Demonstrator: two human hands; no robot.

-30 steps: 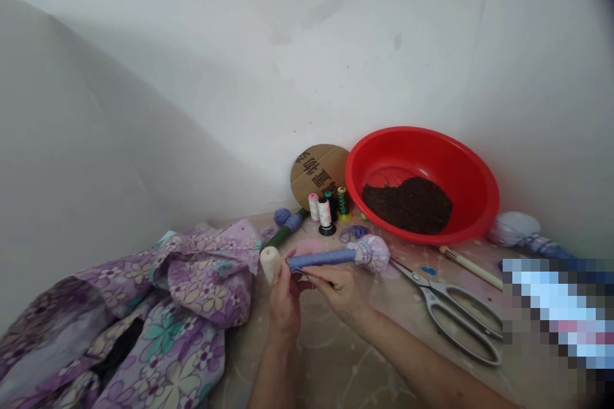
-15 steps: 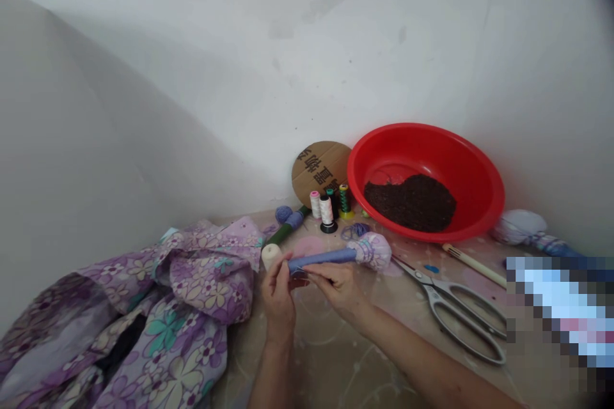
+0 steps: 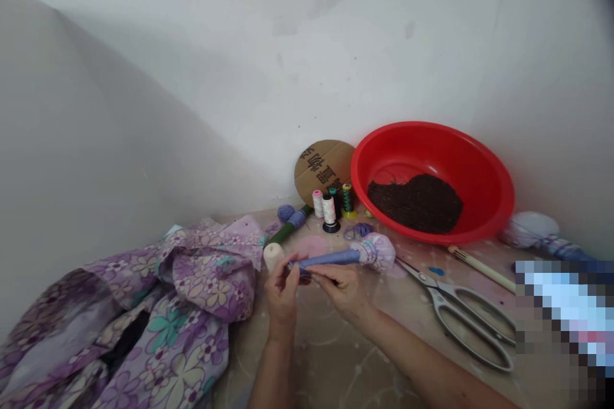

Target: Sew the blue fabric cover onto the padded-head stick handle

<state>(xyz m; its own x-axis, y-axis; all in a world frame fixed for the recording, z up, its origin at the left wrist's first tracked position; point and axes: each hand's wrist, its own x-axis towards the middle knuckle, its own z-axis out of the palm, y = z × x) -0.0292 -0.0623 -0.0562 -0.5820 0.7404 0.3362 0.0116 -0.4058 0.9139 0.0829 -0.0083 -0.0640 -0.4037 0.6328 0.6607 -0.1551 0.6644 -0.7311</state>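
Note:
My left hand (image 3: 281, 297) and my right hand (image 3: 341, 287) meet at the near end of a stick wound in blue thread (image 3: 330, 259). Its far end carries a round head of pale purple cloth (image 3: 377, 250). Both hands pinch the stick's near tip, and the fingers hide whatever fine thread lies between them. A cream spool (image 3: 271, 255) stands just behind my left hand. The stick lies low over the marbled table (image 3: 330, 358).
Flowered purple cloth (image 3: 182, 307) is heaped at the left. Large steel scissors (image 3: 460, 319) lie at the right. Behind stand a red basin (image 3: 432, 147) with dark filling (image 3: 415, 202), thread spools (image 3: 329, 209), a cardboard disc (image 3: 321, 166), a wooden stick (image 3: 480, 267) and another wrapped bundle (image 3: 527, 230).
Both hands keep working at the stick's near tip with small finger shifts. The view has drifted slightly, so the objects sit a little further right.

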